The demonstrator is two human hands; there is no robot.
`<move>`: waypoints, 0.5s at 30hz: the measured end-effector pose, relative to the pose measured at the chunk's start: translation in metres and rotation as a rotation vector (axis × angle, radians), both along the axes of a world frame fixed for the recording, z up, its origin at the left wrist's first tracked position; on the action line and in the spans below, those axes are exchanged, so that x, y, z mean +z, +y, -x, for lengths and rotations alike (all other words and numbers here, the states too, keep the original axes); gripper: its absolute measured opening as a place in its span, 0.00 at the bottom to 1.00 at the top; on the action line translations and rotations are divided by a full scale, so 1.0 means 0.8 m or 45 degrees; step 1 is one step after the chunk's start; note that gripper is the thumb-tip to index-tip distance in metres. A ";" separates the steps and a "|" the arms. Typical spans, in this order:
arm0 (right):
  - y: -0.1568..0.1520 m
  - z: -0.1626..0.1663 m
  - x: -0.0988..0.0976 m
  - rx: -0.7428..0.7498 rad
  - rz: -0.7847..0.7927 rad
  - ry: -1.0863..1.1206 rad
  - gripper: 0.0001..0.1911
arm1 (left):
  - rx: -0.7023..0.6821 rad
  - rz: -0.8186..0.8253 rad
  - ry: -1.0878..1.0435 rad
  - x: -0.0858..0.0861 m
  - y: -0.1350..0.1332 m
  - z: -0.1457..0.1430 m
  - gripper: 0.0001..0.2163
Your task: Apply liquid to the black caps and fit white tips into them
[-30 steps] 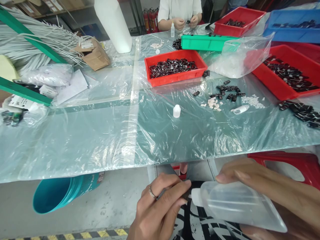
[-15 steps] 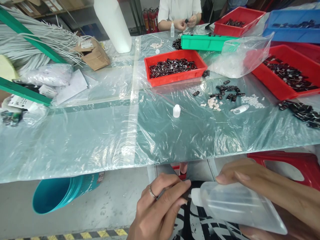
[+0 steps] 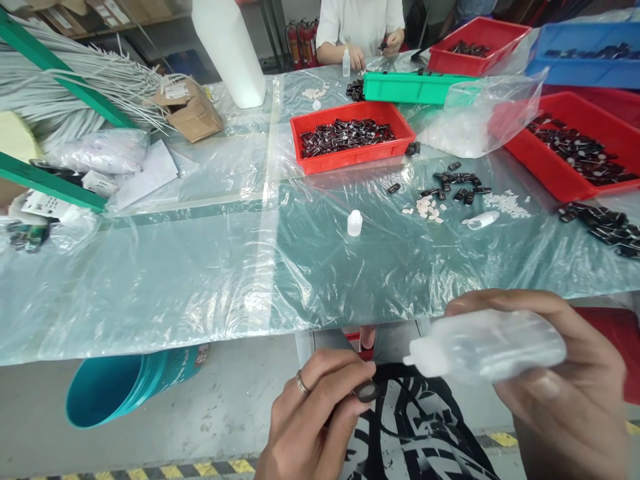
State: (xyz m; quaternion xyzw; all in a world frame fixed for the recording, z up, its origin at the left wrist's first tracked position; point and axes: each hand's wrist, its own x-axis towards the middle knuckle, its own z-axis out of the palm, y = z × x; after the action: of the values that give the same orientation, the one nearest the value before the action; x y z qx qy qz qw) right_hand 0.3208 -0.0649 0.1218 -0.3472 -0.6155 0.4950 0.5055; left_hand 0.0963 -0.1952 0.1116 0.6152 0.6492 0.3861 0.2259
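Clock positions are read from the centre of the head view. At ten o'clock, a bundle of thin pale strands [image 3: 115,87] lies beside green bars. At eight, below the bench [image 3: 190,267], whose green top is covered in wrinkled, glossy clear film, a smooth turquoise bucket [image 3: 120,393] tilts on its side. At eleven stands a tall, whitish plastic jug [image 3: 230,60].

At six, the left hand [image 3: 315,413] shows its back upward, fingers bent, a metal ring on one; its grip is a narrow pinch of thumb and fingers on a small, dark oval piece [image 3: 367,391], smooth and flat-faced, at five o'clock. At one, a red plastic tray [image 3: 325,162] contains many glossy black parts. Near the centre stands a rounded white cap [image 3: 355,223]. At two to three, flat pale chips [image 3: 430,208] lie loose near scattered black parts.

At four, the right hand [image 3: 565,347], slightly blurred, curls around a translucent soft-plastic squeeze bottle [image 3: 493,347]; its grip is spread to the bottle's girth, digits above and below. The bottle lies nearly level, its slim white nozzle pointing toward nine o'clock, near the oval piece but apart from it.
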 end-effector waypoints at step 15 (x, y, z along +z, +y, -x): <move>0.013 0.005 0.012 0.329 -0.278 -0.097 0.24 | -0.004 -0.088 0.065 -0.002 -0.004 0.005 0.19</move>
State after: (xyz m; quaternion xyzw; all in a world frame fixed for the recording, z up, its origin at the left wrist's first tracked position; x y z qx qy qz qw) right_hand 0.3167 -0.0547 0.1317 -0.2267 -0.7239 0.4725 0.4487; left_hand 0.0924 -0.1981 0.1097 0.6333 0.6400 0.3920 0.1887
